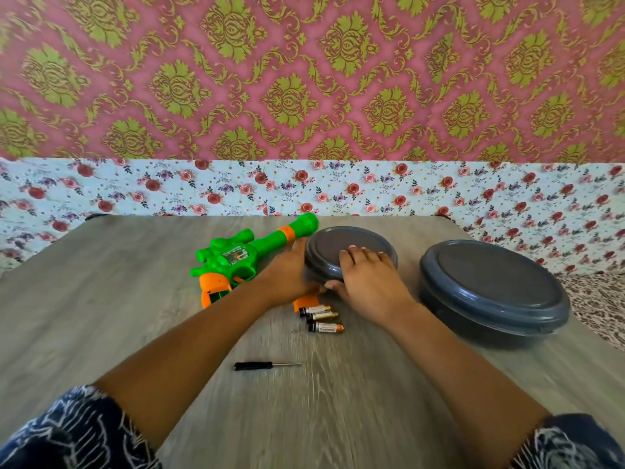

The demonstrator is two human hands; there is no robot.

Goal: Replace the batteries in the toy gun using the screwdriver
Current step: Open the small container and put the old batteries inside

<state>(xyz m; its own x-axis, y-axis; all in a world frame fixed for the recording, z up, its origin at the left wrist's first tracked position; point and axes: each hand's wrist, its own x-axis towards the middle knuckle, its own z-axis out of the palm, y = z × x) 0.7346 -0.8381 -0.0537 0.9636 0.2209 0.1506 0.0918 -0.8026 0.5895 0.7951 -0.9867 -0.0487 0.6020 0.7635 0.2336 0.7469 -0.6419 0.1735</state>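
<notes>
Both hands close on the smaller round grey plastic container with a flat lid (pixel 350 252) at centre frame: the right hand (pixel 368 282) lies spread over the lid's near edge, thumb hooked at the rim, while the left hand (pixel 291 274) presses the container's left wall, fingers mostly hidden behind it, so how far that hand curls cannot be told. The green and orange plastic toy gun (pixel 243 257) lies just left of the container, its orange grip (pixel 214 289) showing an open cavity at the butt. Three loose cylindrical batteries (pixel 321 319) rest below the hands beside a small orange cover piece (pixel 306 301); the black-handled screwdriver (pixel 262 365) lies untouched lower centre. The container looks light, rigid and smooth, best held by rim and wall; the batteries will likely roll. A larger grey lidded container (pixel 493 289) sits at right on the grey wood-grain table (pixel 101 299).
</notes>
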